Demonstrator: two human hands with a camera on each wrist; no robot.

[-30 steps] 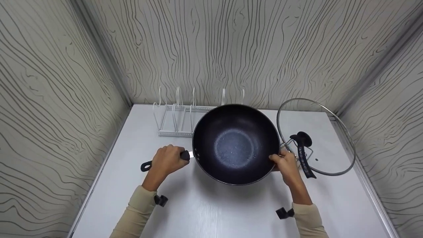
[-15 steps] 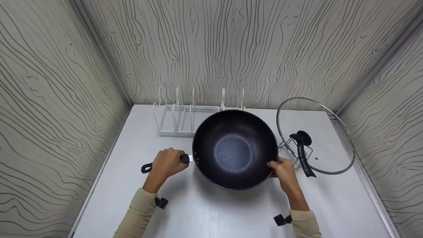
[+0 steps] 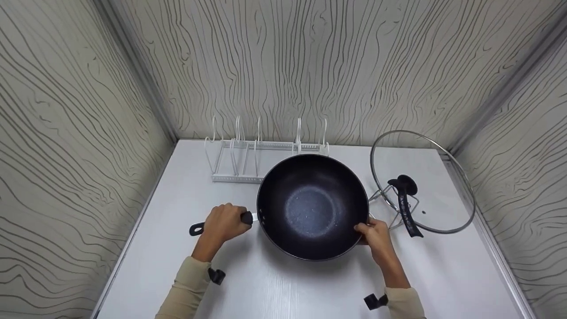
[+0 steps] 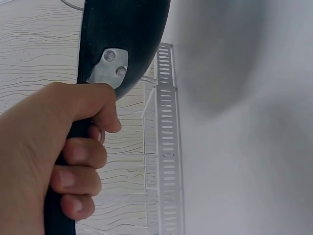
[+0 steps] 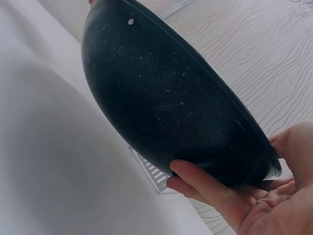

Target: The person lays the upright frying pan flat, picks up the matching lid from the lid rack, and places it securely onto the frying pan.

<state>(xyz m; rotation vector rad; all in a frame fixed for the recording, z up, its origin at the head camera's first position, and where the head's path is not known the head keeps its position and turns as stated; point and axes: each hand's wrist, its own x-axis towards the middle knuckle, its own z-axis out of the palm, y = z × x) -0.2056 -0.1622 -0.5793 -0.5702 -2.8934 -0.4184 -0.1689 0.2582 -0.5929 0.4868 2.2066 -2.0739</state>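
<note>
A deep black wok (image 3: pixel 312 208) with a greyish speckled bottom hangs over the white table, held between both hands. My left hand (image 3: pixel 227 223) wraps round its black handle (image 3: pixel 196 229), close to the metal bracket (image 4: pixel 111 67) seen in the left wrist view. At the opposite side my right hand (image 3: pixel 376 237) grips the rim, thumb inside the bowl. In the right wrist view the fingers (image 5: pixel 200 181) of that hand spread under the speckled outer wall. The wok overlaps part of a white wire rack (image 3: pixel 237 179) behind it.
A large glass lid (image 3: pixel 443 195) with a black upright handle (image 3: pixel 404 204) leans at the right on a wire stand (image 3: pixel 380 194). Wood-patterned panels (image 3: pixel 283 66) enclose the white table (image 3: pixel 283 292) at the back and both sides.
Both hands have brought the wok slightly toward the body, and the right hand has also shifted a little left. More of the rack shows behind it. The lid has stayed in place.
</note>
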